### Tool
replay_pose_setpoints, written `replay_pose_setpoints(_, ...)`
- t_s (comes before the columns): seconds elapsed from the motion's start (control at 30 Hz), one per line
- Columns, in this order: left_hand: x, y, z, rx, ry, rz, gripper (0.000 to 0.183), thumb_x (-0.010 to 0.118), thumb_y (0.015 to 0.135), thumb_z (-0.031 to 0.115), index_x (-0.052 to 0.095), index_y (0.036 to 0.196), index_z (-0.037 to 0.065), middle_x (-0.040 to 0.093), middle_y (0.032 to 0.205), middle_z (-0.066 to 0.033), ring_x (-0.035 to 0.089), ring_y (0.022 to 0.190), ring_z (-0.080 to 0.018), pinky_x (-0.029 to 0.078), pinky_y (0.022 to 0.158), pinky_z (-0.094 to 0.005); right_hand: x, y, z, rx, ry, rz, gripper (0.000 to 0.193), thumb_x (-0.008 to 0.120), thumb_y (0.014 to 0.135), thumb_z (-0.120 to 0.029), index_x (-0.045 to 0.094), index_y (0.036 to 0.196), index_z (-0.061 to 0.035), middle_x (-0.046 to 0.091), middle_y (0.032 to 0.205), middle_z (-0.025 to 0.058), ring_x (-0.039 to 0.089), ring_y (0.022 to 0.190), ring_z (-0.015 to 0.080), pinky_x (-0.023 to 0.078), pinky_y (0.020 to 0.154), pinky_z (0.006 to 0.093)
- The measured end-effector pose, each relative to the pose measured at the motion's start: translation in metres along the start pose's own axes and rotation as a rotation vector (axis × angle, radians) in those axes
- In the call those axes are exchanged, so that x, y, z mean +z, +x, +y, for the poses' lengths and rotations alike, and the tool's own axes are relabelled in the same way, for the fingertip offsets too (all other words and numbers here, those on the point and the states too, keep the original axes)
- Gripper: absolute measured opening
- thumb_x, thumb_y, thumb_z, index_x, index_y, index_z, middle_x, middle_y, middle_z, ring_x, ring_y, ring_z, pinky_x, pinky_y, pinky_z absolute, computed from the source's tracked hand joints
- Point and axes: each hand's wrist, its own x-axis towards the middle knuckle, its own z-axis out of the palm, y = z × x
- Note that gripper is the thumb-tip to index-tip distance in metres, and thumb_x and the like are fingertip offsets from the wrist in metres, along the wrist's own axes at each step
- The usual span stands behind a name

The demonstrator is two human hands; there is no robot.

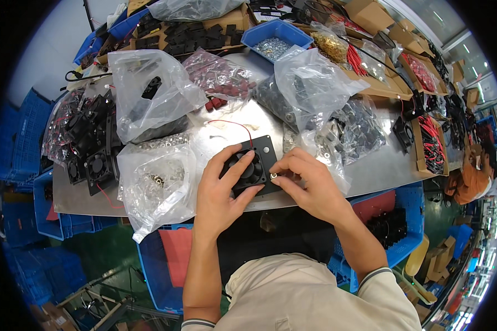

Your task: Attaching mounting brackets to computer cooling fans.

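Observation:
Near the table's front edge lies a black cooling fan on a flat black plate, a thin red wire curving away behind it. My left hand grips the fan and plate from the left, fingers over the top and thumb along the front. Closed in a pinch, my right hand holds a small shiny metal nut at the plate's right edge. Left of my left hand, a clear bag contains small metal parts. Behind my right hand, another plastic bag lies over dark pieces.
Black fans are piled at the table's left. A blue bin of small metal hardware stands at the back, near a bag of dark red parts. Blue crates sit below the front edge. A person in orange is far right.

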Motion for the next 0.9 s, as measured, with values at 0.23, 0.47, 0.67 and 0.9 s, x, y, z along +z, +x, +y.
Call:
replay_pose_setpoints(0.23, 0.0013, -0.0006, -0.0009, 0.003, -0.016, 0.004, 0.063, 0.083, 0.065, 0.003, 0.066, 0.125, 0.006, 0.055, 0.133, -0.0144, 0.059, 0.116, -0.0317, 0.050, 0.095, -0.0379, 0.0030, 0.0003, 0.0012, -0.029, -0.050, 0.035, 0.018, 0.074, 0.083, -0.004, 0.063, 0.097, -0.0019, 0.058, 0.089, 0.0067, 0.059, 0.073, 0.0178, 0.048, 0.065, 0.0289)
replay_pose_setpoints(0.47, 0.0007, 0.0002, 0.0000, 0.001, -0.009, -0.003, 0.062, 0.083, 0.065, 0.003, 0.066, 0.125, 0.006, 0.055, 0.133, -0.0142, 0.059, 0.116, -0.0316, 0.050, 0.094, -0.0377, 0.0062, -0.0011, 0.0051, -0.028, -0.087, 0.080, 0.023, 0.078, 0.081, -0.006, 0.059, 0.093, -0.0010, 0.056, 0.084, 0.0076, 0.059, 0.070, 0.0191, 0.048, 0.063, 0.0293)
replay_pose_setpoints(0.67, 0.0006, -0.0010, -0.0022, 0.003, -0.018, -0.001, 0.062, 0.084, 0.068, 0.013, 0.065, 0.127, 0.009, 0.056, 0.132, -0.0163, 0.057, 0.115, -0.0355, 0.048, 0.096, -0.0421, 0.0069, -0.0014, 0.0031, -0.074, -0.087, 0.066, 0.027, 0.076, 0.082, -0.004, 0.064, 0.105, -0.0030, 0.056, 0.089, 0.0075, 0.059, 0.073, 0.0180, 0.048, 0.064, 0.0287)
replay_pose_setpoints(0.9, 0.0004, 0.0006, 0.0004, 0.008, -0.010, -0.005, 0.063, 0.083, 0.066, 0.003, 0.066, 0.126, 0.006, 0.056, 0.133, -0.0141, 0.059, 0.115, -0.0317, 0.050, 0.095, -0.0381, 0.0054, -0.0034, 0.0087, -0.119, -0.095, 0.045, 0.029, 0.075, 0.083, -0.003, 0.066, 0.110, -0.0044, 0.056, 0.090, 0.0071, 0.058, 0.074, 0.0177, 0.048, 0.065, 0.0282)
